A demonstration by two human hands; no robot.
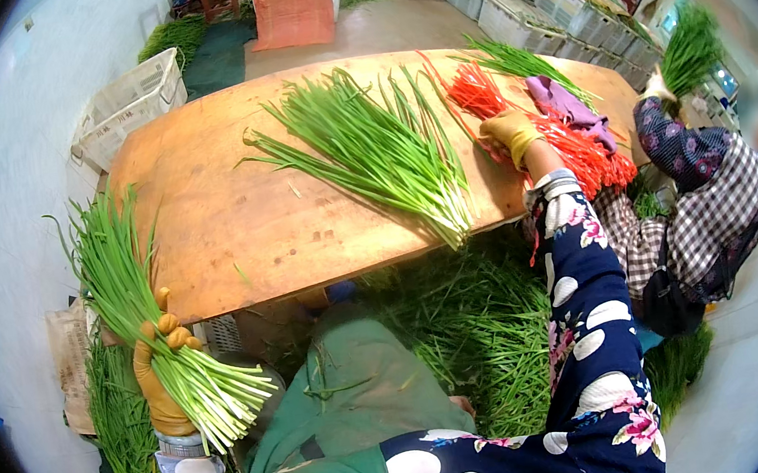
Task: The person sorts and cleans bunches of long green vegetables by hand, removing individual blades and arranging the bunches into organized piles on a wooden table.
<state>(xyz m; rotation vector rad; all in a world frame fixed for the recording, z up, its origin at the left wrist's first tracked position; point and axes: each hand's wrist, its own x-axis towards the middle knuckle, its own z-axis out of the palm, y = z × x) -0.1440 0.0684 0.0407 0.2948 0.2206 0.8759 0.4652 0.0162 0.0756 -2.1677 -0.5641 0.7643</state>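
Observation:
My left hand [159, 374], in a yellow glove, is shut around a bundle of green chives [140, 310], held off the left end of the wooden table [227, 216] with the pale cut ends pointing down to the right. My right hand [509, 133], also gloved in yellow, reaches across the table to a pile of orange-red ties [574, 144] and pinches some of them. A loose heap of chives [378, 148] lies on the middle of the table. A purple cloth [568, 107] lies beside the ties.
Another person in a checked shirt [711, 199] sits at the right, holding up a bunch of chives [689, 47]. More chives [473, 319] are heaped on the floor under the table. White plastic crates [130, 101] stand at the back left and along the back right.

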